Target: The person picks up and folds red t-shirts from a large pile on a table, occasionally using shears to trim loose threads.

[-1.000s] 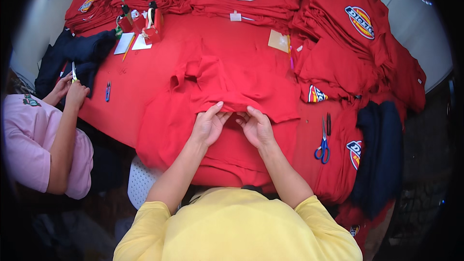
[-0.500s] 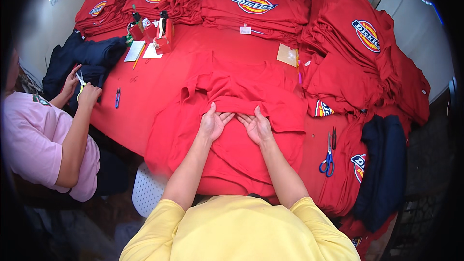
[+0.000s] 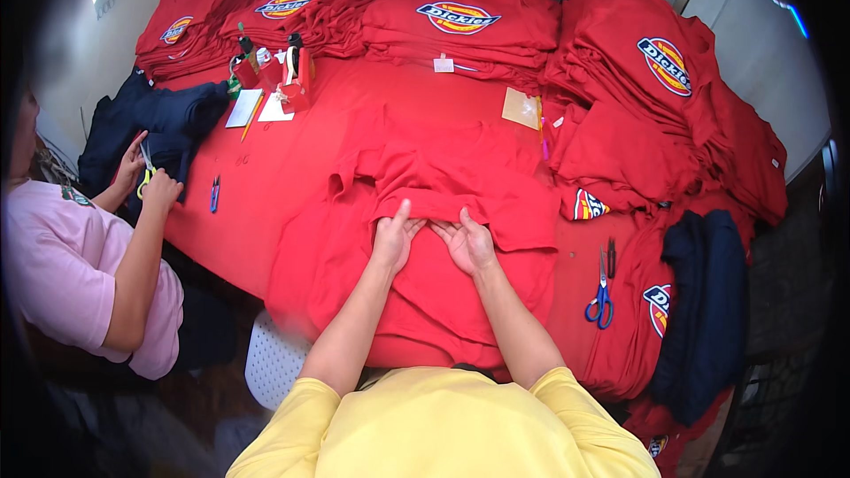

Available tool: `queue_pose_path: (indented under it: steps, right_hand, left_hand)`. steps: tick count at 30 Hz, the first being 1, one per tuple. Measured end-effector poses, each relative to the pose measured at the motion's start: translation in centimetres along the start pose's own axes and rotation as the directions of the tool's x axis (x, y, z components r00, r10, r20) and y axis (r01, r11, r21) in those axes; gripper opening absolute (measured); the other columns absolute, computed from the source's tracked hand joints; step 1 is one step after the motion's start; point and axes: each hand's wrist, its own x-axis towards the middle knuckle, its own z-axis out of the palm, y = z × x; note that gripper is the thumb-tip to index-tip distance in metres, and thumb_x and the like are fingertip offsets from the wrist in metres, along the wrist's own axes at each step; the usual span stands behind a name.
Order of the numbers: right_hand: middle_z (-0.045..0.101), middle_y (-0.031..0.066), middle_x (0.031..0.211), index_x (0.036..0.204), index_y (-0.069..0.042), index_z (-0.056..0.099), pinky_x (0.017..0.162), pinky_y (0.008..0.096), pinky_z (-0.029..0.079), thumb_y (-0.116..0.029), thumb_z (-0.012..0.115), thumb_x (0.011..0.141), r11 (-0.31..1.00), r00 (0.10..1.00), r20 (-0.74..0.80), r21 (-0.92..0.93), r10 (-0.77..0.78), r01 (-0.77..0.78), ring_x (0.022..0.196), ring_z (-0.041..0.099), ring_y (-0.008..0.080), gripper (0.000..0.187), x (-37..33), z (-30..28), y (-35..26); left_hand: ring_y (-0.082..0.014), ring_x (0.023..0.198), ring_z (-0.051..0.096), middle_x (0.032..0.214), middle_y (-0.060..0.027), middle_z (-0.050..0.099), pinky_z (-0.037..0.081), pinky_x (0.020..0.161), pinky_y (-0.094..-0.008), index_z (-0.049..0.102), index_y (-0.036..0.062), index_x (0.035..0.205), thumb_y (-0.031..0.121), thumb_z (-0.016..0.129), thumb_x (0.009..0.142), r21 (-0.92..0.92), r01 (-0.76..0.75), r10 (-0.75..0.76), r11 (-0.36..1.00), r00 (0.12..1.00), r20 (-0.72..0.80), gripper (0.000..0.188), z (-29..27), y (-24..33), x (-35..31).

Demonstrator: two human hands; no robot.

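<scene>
A red T-shirt [image 3: 434, 296] lies spread on the red-covered table in front of me, its sleeves toward the far side. My left hand [image 3: 394, 241] and my right hand [image 3: 469, 243] grip one edge of its cloth close together, palms turned up. Both thumbs rest over the edge, and the fingertips go under the fabric, out of sight. To the right of the shirt lie blue-handled scissors [image 3: 599, 303] and a dark thread snipper [image 3: 611, 257].
Stacks of red printed shirts [image 3: 460, 44] line the far edge and right side. Dark folded garments [image 3: 704, 301] lie at right. A red holder [image 3: 297, 93] with bottles stands far left. A blue snipper [image 3: 214, 195] lies left. Beside me, a co-worker [image 3: 88, 265] holds scissors [image 3: 147, 168].
My hands have drawn slightly closer together and a little toward me, still on the cloth edge. The view has shifted slightly.
</scene>
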Motion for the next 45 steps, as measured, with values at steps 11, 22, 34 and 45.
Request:
queue_pose_path:
  steps: [11,22,34,45]
  right_hand:
    - [0.065,0.0111,0.107,0.109,-0.002,0.059,0.091,0.0389,0.047,-0.023,0.057,0.095,0.984,0.997,-0.059,0.174,0.050,-0.039,0.100,0.060,0.0228,0.025,0.0,1.0,-0.5]
    - [0.065,0.0081,0.081,0.083,-0.003,0.064,0.068,0.0336,0.053,-0.007,0.067,0.088,0.997,0.977,-0.210,-0.077,-0.019,0.003,0.072,0.061,0.0171,0.007,3.2,0.2,-1.6]
    - [0.066,0.0092,0.076,0.080,0.003,0.068,0.067,0.0321,0.053,-0.004,0.070,0.084,0.970,0.986,-0.148,-0.238,-0.073,0.036,0.068,0.062,0.0165,0.008,2.8,0.2,-0.9]
    - [0.065,0.0114,0.080,0.092,-0.003,0.061,0.066,0.0367,0.051,-0.013,0.065,0.088,0.640,0.946,-0.243,-0.697,0.215,-0.325,0.068,0.061,0.0227,0.012,-1.2,3.1,-3.6]
  left_hand:
    - [-0.0143,0.093,0.064,0.104,-0.0084,0.067,0.051,0.086,-0.0281,0.060,-0.0019,0.109,-0.003,0.067,0.082,0.297,-0.270,0.268,0.916,0.962,0.049,0.028,2.6,-1.3,-0.6]
    - [-0.0128,0.080,0.065,0.092,-0.0069,0.070,0.052,0.074,-0.0252,0.066,0.0002,0.096,-0.002,0.066,0.083,0.180,-0.180,0.179,0.967,0.984,0.020,0.013,2.8,-2.3,2.3]
    - [-0.0141,0.080,0.066,0.091,-0.0076,0.069,0.052,0.076,-0.0271,0.065,0.0011,0.097,0.000,0.066,0.085,0.143,-0.158,0.161,0.977,0.987,-0.011,0.012,1.7,-2.6,2.4]
    - [-0.0218,0.089,0.064,0.088,-0.0107,0.064,0.053,0.087,-0.0395,0.053,0.0049,0.081,0.002,0.059,0.091,-0.026,-0.054,0.052,0.998,0.997,-0.051,0.011,-0.2,-2.0,1.7]
